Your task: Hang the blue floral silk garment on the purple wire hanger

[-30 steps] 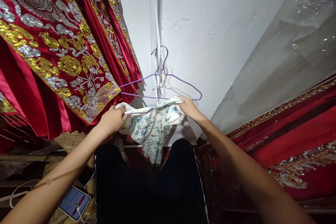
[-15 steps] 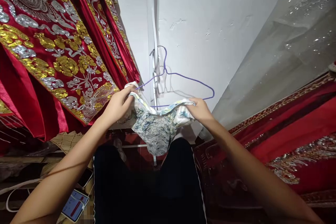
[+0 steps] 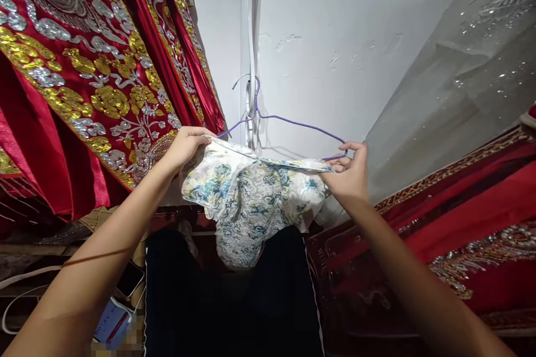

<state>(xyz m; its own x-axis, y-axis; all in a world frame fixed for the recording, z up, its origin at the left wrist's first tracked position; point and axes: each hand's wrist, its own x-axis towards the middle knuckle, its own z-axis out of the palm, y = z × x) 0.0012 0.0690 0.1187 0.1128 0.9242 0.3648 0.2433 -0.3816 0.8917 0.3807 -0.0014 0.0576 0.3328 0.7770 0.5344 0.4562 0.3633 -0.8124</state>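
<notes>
Both hands (image 3: 184, 148) raised, pinching.

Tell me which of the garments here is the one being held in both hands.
The pale blue-flowered garment, gripped by the left hand and right hand at the purple hanger. The red embroidered garments hang untouched.

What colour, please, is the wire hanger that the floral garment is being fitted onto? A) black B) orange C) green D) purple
D: the hanger hooked at the wall is purple wire, and both hands, left and right, hold the floral garment along it.
</notes>
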